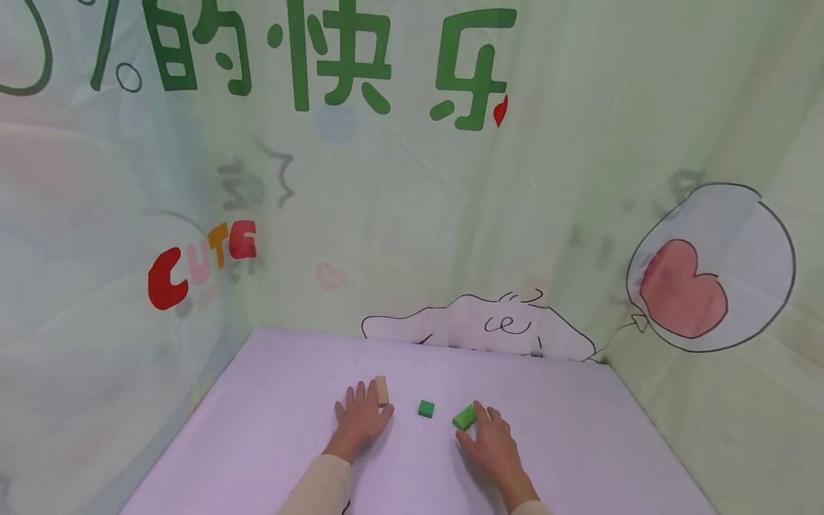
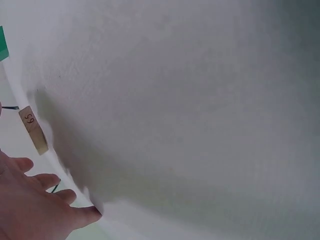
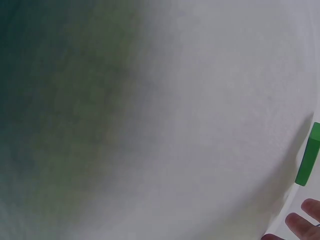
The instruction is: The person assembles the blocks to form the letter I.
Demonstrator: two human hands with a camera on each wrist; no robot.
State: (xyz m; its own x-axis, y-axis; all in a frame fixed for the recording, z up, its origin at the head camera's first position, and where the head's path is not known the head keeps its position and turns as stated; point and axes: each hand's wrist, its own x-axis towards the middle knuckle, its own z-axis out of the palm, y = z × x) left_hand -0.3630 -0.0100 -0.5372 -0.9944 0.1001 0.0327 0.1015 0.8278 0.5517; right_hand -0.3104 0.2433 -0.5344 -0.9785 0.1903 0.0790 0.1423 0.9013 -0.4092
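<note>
On the pale table lies a wooden block [image 1: 382, 391], with my left hand [image 1: 360, 420] right beside it, fingers spread out. The left wrist view shows the number 65 on this wooden block [image 2: 33, 130], and a gap between it and the left hand [image 2: 42, 205]. A small dark green block [image 1: 426, 408] sits between the two hands. My right hand [image 1: 493, 440] is at a longer bright green block [image 1: 464, 417], thumb and fingers apart around its near end; whether they touch it I cannot tell. In the right wrist view the green block [image 3: 308, 159] lies above the fingertips [image 3: 300, 225].
The light purple tabletop [image 1: 290, 379] ends at a fabric backdrop [image 1: 412, 214] behind and at both sides. Printed on the cloth are green characters, coloured letters and a balloon with a heart [image 1: 685, 286].
</note>
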